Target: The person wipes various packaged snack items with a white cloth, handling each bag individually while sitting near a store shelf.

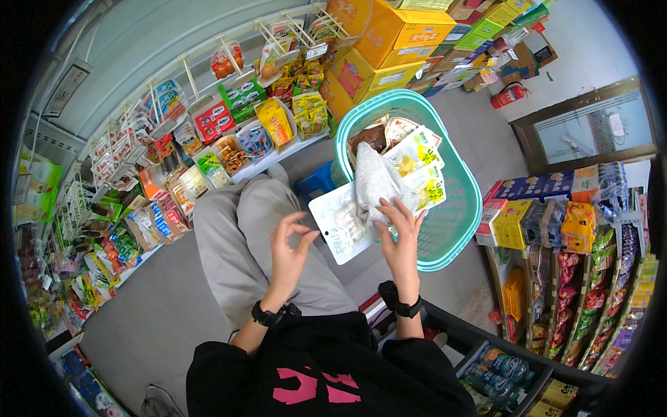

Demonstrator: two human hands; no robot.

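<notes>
A white flat snack packet [340, 224] with a hang hole juts over the near-left rim of a turquoise plastic basket [464, 182]. My left hand [291, 242] is beside its left edge, fingers curled and apart, thumb tip at or near the edge. A grey cloth [380, 180] partly covers the packet. My right hand [398, 224] grips the cloth's near edge, close to the packet's right end. Beneath and behind the cloth, the basket holds packets with yellow-green print [424, 187] and a brown snack bag [371, 136]. Their lower parts are hidden.
A shelf of snack boxes [276, 122] and hooks of hanging packets [169, 101] curves along the left. Yellow cartons [396, 39] are stacked behind the basket. A blue object [315, 180] sits at its left. Candy racks [568, 281] and a drinks bin [492, 372] stand right.
</notes>
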